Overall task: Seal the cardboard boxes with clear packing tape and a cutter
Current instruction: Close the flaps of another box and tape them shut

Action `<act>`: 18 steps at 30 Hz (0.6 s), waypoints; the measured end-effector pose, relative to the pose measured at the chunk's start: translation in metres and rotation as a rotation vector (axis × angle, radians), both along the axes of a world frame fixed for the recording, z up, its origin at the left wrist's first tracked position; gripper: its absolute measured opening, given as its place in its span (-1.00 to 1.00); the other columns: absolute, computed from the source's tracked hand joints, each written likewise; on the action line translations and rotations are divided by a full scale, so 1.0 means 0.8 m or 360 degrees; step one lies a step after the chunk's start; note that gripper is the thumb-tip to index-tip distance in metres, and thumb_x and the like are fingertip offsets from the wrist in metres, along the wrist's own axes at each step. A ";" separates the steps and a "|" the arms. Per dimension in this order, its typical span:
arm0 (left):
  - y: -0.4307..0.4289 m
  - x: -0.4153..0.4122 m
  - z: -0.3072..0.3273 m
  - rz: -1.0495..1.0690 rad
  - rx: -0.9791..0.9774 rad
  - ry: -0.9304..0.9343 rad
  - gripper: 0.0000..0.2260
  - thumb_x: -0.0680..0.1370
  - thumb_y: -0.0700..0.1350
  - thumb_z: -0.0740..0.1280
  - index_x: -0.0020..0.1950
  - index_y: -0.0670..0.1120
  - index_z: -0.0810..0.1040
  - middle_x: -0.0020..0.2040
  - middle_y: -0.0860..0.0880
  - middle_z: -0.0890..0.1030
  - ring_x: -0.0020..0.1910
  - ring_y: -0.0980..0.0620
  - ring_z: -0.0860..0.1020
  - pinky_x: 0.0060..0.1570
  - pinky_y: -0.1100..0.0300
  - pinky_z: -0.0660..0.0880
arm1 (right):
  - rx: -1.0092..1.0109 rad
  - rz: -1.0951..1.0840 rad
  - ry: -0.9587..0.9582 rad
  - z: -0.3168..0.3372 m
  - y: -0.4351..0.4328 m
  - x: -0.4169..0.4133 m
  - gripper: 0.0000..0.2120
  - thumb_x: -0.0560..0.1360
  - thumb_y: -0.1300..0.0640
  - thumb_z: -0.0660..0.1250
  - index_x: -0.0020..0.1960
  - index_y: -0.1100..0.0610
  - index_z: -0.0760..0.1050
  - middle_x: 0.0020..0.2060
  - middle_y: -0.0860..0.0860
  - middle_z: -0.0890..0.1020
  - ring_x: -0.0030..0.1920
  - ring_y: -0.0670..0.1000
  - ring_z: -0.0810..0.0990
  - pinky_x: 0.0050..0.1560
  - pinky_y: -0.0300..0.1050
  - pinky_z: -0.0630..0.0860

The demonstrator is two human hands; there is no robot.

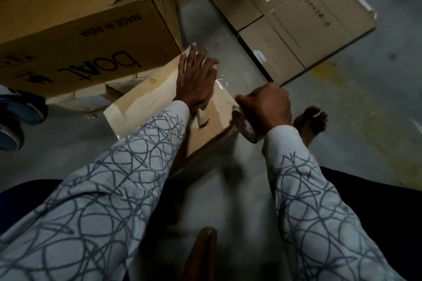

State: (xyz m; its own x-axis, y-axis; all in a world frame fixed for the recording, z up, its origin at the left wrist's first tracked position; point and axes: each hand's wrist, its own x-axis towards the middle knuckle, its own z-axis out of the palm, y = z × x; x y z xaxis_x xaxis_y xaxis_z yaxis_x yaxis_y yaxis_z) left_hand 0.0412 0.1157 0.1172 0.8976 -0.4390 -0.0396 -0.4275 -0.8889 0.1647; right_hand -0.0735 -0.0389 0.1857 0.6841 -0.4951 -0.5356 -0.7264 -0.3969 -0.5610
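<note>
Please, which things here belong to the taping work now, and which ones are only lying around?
In use: small brown cardboard box; roll of clear packing tape; left hand, pressing flat on the box; right hand, gripping the roll.

Lying about: large brown cardboard box printed "boAt"; flattened brown cardboard with a white label; blue wheels at the left edge.

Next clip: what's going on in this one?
A person is taping a small cardboard box on the floor. The left hand lies flat on the box top with fingers straight, pressing clear tape down, while the right hand grips the tape roll at the box's right edge. A larger printed box stands behind on the left, and flattened cardboard lies further back on the right.
</note>
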 end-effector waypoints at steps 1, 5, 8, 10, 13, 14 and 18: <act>0.001 -0.001 -0.001 -0.0003 -0.0002 -0.0005 -0.63 0.69 0.05 -0.06 0.36 0.15 0.45 0.60 0.01 0.21 0.63 -0.06 -0.08 0.57 -0.11 -0.13 | -0.0008 0.0028 0.0034 -0.004 -0.002 -0.002 -0.66 0.42 -0.19 0.49 -0.07 0.09 0.61 -0.19 0.04 0.65 -0.18 0.05 0.64 -0.10 0.02 0.63; 0.001 -0.002 -0.005 -0.0045 0.0000 -0.0012 -0.64 0.69 0.05 -0.08 0.36 0.14 0.42 0.59 -0.01 0.21 0.63 -0.07 -0.07 0.57 -0.13 -0.11 | -0.0042 -0.0005 0.0053 -0.016 -0.006 -0.018 -0.59 0.42 -0.28 0.46 -0.17 0.09 0.61 -0.27 0.03 0.64 -0.24 0.04 0.62 -0.31 -0.14 0.44; 0.003 0.000 -0.008 -0.0039 -0.0011 -0.0052 -0.65 0.69 0.04 -0.05 0.36 0.13 0.43 0.58 -0.03 0.23 0.62 -0.09 -0.05 0.57 -0.13 -0.09 | -0.0051 -0.0044 0.0005 -0.030 0.001 -0.035 -0.57 0.45 -0.32 0.40 -0.15 0.07 0.67 -0.29 -0.02 0.65 -0.26 -0.03 0.59 -0.33 -0.19 0.35; 0.004 -0.001 -0.009 -0.0039 -0.0025 -0.0056 -0.65 0.69 0.05 -0.05 0.36 0.13 0.43 0.58 -0.02 0.24 0.62 -0.08 -0.05 0.57 -0.12 -0.10 | 0.0034 -0.0083 -0.0089 -0.039 0.004 -0.044 -0.59 0.45 -0.33 0.39 -0.08 0.02 0.71 -0.32 -0.11 0.64 -0.26 -0.11 0.57 -0.30 -0.20 0.35; 0.003 0.003 0.000 -0.0070 -0.0008 0.0003 -0.63 0.69 0.06 -0.06 0.39 0.14 0.41 0.60 -0.03 0.19 0.63 -0.09 -0.09 0.57 -0.13 -0.13 | 0.0273 -0.0177 -0.0127 -0.044 0.001 -0.046 -0.63 0.43 -0.30 0.43 -0.02 -0.02 0.72 -0.28 -0.11 0.65 -0.21 -0.11 0.59 -0.25 -0.20 0.40; 0.002 0.003 0.005 -0.0084 0.0019 0.0031 -0.62 0.69 0.06 -0.06 0.42 0.13 0.39 0.61 -0.04 0.16 0.63 -0.11 -0.10 0.57 -0.15 -0.15 | 0.0346 -0.0214 -0.0137 -0.043 0.001 -0.046 -0.62 0.41 -0.29 0.45 0.00 -0.02 0.72 -0.23 -0.10 0.67 -0.16 -0.08 0.60 -0.18 -0.18 0.44; -0.015 -0.054 0.035 0.0275 -0.0158 -0.0232 -0.68 0.64 -0.03 0.09 0.33 0.04 0.49 0.46 -0.11 0.43 0.51 -0.12 0.27 0.49 -0.09 0.15 | 0.0493 -0.0312 -0.0132 -0.044 0.004 -0.039 -0.63 0.37 -0.28 0.50 0.00 -0.02 0.72 -0.17 -0.08 0.69 -0.11 -0.07 0.62 -0.09 -0.14 0.47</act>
State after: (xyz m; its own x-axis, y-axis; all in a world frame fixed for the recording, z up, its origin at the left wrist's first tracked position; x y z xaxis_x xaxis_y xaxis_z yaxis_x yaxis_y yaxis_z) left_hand -0.0020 0.1039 0.1451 0.9527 -0.2739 0.1319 -0.2964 -0.9333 0.2026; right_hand -0.1050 -0.0357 0.1502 0.6395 -0.4444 -0.6273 -0.7190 -0.0570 -0.6926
